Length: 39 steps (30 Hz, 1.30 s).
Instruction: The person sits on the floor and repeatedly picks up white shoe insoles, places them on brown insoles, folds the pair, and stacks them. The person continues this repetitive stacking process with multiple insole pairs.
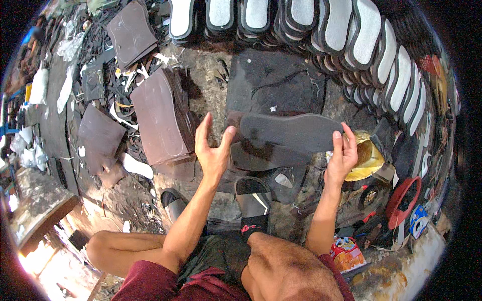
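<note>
A long dark grey shoe sole point(291, 131) stretches sideways in front of me, above a black mat. My right hand point(343, 158) has its thumb and fingers closed on the sole's right end. At the other end, my left hand point(212, 154) is open with fingers and thumb apart, close beside the sole's left tip; whether the thumb touches it I cannot tell. Beneath the held sole lies another dark sole-shaped piece point(266, 158), partly covered by it.
Left of my left hand stands a stack of brown sheets point(160, 118), with another brown stack point(131, 32) beyond. White-topped soles point(337, 25) curve in piles along the back and right. A yellow bag point(365, 161) and a red ring point(403, 201) lie at right.
</note>
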Tool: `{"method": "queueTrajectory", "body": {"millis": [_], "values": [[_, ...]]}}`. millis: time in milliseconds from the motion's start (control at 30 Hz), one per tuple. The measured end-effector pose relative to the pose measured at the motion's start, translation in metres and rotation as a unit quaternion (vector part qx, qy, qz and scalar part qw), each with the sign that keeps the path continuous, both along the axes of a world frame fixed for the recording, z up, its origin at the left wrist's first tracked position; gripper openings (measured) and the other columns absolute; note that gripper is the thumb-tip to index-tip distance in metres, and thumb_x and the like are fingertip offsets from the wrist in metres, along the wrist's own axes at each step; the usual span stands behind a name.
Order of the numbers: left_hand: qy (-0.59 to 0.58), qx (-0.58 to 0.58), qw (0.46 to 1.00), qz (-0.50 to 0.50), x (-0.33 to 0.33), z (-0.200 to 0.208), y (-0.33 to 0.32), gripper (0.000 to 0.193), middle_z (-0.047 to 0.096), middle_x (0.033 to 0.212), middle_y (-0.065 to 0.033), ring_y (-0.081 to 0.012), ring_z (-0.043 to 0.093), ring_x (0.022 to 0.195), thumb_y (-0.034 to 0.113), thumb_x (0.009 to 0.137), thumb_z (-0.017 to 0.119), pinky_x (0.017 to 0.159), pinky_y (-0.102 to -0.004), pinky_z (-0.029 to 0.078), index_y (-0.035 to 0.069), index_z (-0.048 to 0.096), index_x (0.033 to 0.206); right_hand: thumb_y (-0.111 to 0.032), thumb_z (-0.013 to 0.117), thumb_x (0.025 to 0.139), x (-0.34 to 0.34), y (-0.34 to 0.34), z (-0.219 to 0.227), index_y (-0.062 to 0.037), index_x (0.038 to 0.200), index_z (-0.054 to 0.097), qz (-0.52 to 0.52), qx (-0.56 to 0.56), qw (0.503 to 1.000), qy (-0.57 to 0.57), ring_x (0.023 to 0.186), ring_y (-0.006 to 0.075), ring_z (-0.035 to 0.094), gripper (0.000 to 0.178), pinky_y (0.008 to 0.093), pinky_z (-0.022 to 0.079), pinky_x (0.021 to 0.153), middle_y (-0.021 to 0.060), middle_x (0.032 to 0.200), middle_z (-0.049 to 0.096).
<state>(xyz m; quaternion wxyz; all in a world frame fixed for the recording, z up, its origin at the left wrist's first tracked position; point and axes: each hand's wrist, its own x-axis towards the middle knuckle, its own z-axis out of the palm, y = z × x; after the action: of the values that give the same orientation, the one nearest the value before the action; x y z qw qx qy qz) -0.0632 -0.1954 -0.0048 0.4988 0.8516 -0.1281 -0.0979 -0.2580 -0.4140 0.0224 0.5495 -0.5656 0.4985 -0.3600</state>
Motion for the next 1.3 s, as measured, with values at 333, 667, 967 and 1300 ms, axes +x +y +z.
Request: {"method": "queueTrajectory", "body": {"millis": [333,667,967,1300], "values": [[0.259,-0.184,0.945,0.079,0.013,0.012,-0.003,0.042,0.063,0.097,0.0001,-0.0051,0.056,0.072,0.002,0.082,0.080,0.066,-0.0206,0.049,0.000,0.063,0.120,-0.015,0.060,0.099,0.039,0.009,-0.003,-0.0054,0.136,0.053,0.067,0.350,0.900,-0.249,0.114,0.0195,0.061,0.038,0.0382,0.048,0.100,0.0059,0.125,0.064],[0.604,-0.463,0.645,-0.060,0.030,0.035,-0.007,0.038,0.070,0.114,-0.0082,-0.0204,0.069,0.102,0.023,0.090,0.074,0.086,-0.0358,0.059,0.004,0.063,0.121,-0.014,0.061,0.098,0.056,-0.013,0.018,-0.0064,0.132,0.057,0.030,0.350,0.891,-0.289,0.111,0.0214,0.063,0.035,0.0398,0.052,0.096,0.0078,0.122,0.067],[0.409,-0.114,0.906,0.005,0.016,-0.005,-0.004,0.034,0.071,0.101,-0.0075,-0.0136,0.068,0.085,0.006,0.086,0.077,0.073,-0.0282,0.058,-0.004,0.065,0.116,-0.005,0.076,0.086,0.013,0.014,-0.035,-0.0063,0.130,0.065,0.004,0.189,0.981,0.039,0.091,0.0119,0.065,0.046,0.0258,0.054,0.069,0.0092,0.120,0.067],[0.310,0.009,0.950,-0.021,0.021,-0.028,-0.008,0.050,0.072,0.101,-0.0125,-0.0144,0.068,0.088,0.016,0.081,0.083,0.079,-0.0266,0.055,-0.010,0.065,0.120,-0.003,0.083,0.077,0.011,0.004,-0.064,-0.0040,0.129,0.064,0.016,0.146,0.982,0.117,0.095,0.0209,0.065,0.055,0.0302,0.055,0.078,0.0232,0.123,0.063]]}}
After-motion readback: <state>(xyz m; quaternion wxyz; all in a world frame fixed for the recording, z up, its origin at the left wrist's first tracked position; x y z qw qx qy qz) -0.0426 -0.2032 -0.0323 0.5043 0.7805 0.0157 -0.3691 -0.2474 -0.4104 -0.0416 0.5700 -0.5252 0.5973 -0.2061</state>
